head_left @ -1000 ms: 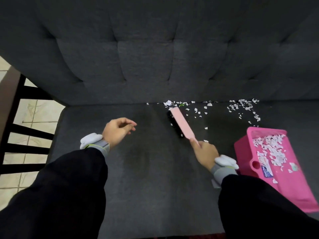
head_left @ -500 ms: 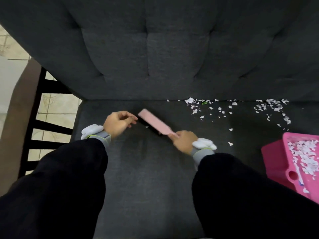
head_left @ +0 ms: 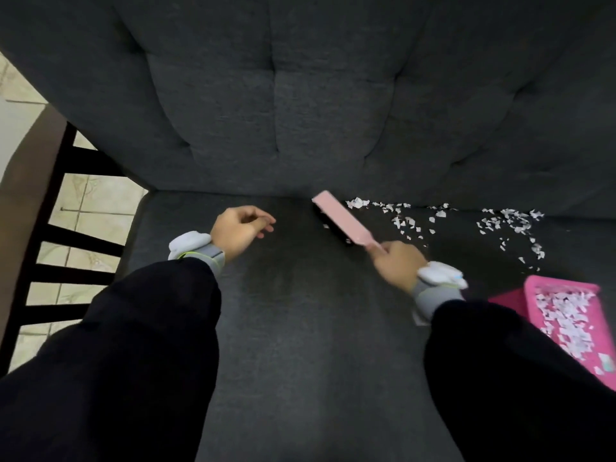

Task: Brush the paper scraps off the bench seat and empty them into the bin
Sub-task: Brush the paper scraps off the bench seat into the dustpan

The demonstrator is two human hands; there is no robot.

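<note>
Paper scraps [head_left: 466,225] lie by the seat's back, right of the pink brush [head_left: 340,220]. The right hand [head_left: 395,263], gripping it, swung back toward them. The left hand [head_left: 238,233] hangs loose, empty.

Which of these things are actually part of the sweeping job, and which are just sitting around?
Part of the job:
brush in the right hand
paper scraps
bench seat
pink bin

Just there:
left hand, empty
chair
tiled floor
</note>
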